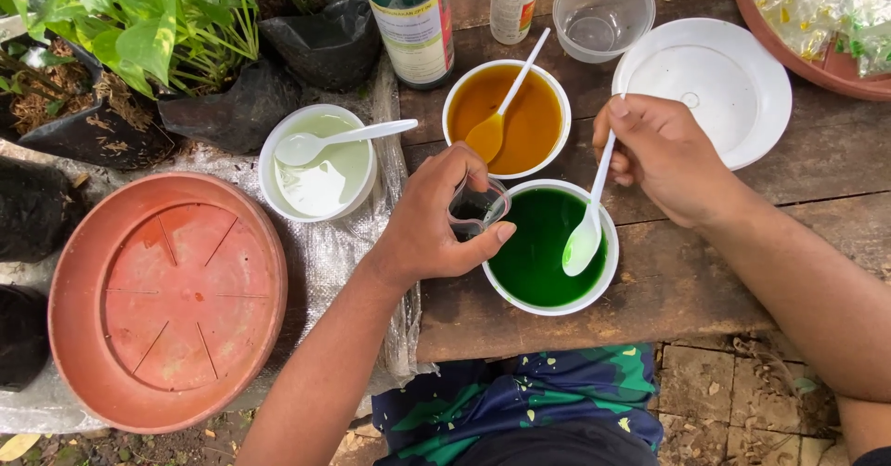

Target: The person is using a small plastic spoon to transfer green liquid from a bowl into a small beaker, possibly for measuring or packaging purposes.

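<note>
My left hand [434, 220] grips a small clear plastic cup [477, 209], tilted at the rim of a white bowl of green liquid [543, 251]. A white plastic spoon [587, 229] is held in my right hand [661, 155], its bowl dipped in the green liquid. Just behind stands a white bowl of amber liquid [529, 124] with a white spoon [506, 104] resting in it. To the left, a white bowl of pale liquid [320, 164] carries a spoon [339, 139] across its rim.
A terracotta saucer [167, 299] lies at the left beside black plant bags with green leaves [148, 20]. At the back stand a green bottle [413, 20], a small white bottle [513, 0], an empty clear cup [601, 11] and a white lid [733, 81]. Everything rests on a wooden plank table [687, 280].
</note>
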